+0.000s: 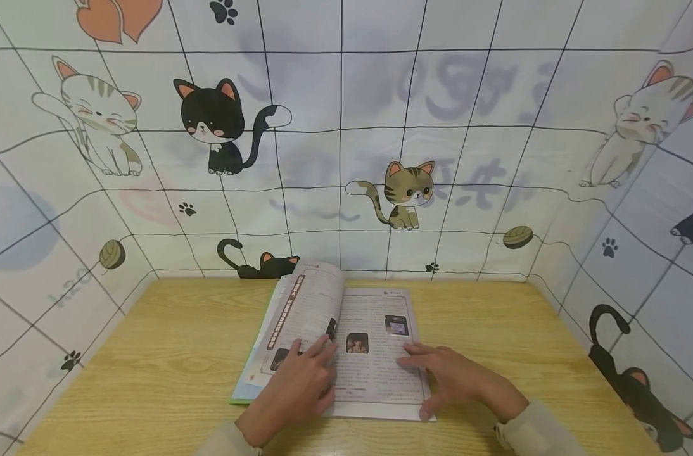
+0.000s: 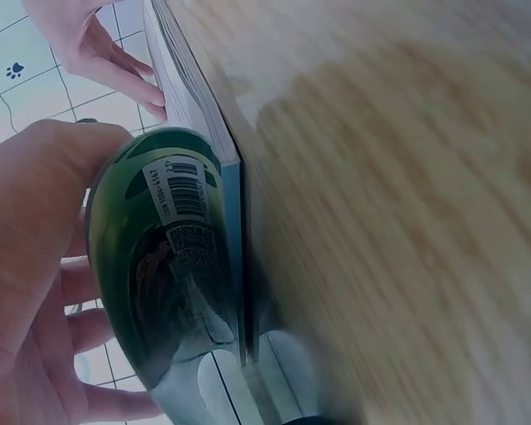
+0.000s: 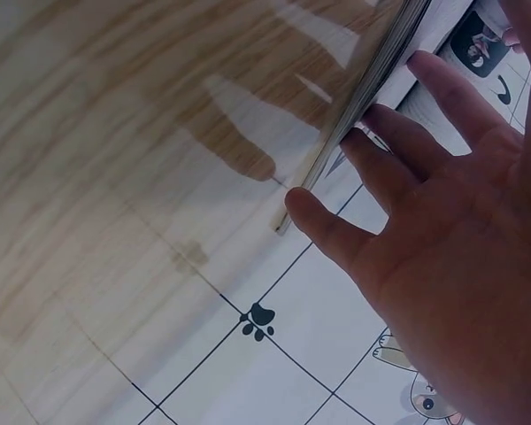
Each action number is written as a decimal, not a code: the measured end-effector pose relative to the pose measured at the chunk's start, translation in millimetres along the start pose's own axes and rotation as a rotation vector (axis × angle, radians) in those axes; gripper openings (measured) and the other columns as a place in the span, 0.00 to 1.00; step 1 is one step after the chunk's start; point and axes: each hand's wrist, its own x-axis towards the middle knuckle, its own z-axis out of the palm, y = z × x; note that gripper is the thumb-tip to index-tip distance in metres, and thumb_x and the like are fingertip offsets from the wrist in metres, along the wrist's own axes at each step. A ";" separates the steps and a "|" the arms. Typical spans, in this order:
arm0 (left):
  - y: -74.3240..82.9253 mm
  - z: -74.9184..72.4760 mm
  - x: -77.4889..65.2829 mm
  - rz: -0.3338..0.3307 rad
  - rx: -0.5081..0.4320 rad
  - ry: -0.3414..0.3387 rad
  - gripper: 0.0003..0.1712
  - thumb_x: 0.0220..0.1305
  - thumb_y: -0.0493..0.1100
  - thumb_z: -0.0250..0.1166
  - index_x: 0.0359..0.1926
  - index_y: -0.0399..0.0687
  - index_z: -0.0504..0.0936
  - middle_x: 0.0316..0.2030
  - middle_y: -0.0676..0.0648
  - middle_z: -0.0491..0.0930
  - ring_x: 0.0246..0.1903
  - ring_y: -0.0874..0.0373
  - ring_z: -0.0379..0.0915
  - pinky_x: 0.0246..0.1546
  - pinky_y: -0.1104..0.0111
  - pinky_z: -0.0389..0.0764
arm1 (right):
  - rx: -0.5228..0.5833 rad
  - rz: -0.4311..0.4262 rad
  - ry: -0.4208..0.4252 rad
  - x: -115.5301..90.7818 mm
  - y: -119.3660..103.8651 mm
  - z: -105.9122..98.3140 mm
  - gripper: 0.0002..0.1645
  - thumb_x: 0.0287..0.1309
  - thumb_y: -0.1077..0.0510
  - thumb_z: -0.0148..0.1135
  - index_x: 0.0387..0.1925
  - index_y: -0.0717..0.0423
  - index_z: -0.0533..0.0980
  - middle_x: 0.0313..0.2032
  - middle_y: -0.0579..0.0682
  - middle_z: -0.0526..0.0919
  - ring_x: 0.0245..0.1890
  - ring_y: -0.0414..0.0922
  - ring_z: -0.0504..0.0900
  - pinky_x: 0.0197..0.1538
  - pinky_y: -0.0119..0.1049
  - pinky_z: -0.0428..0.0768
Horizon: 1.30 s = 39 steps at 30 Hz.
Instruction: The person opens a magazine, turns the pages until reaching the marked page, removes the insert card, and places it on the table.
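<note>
An open magazine lies on the wooden table, with text and small photos on both pages. Its left-hand page arches up near the fold. On the lower part of that page rests my left hand, fingers spread toward the fold. In the left wrist view, the bulging green back cover with its barcode hides part of this hand. At the right edge my right hand touches the page with its fingertips, thumb by the lower corner. The right wrist view shows its fingers extended along the page edges.
The wooden table surrounds the magazine on both sides. Behind and beside it stand white gridded walls printed with cats, paw prints and yarn balls. The back wall meets the table just beyond the magazine's top edge.
</note>
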 end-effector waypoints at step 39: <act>12.1 -1.4 8.6 -0.109 -0.013 -0.031 0.53 0.37 0.88 0.57 0.38 0.45 0.87 0.53 0.43 0.79 0.57 0.46 0.74 0.42 0.46 0.80 | 0.011 0.026 0.052 1.0 0.0 1.5 0.50 0.45 0.25 0.66 0.63 0.50 0.77 0.68 0.56 0.70 0.67 0.59 0.69 0.62 0.62 0.68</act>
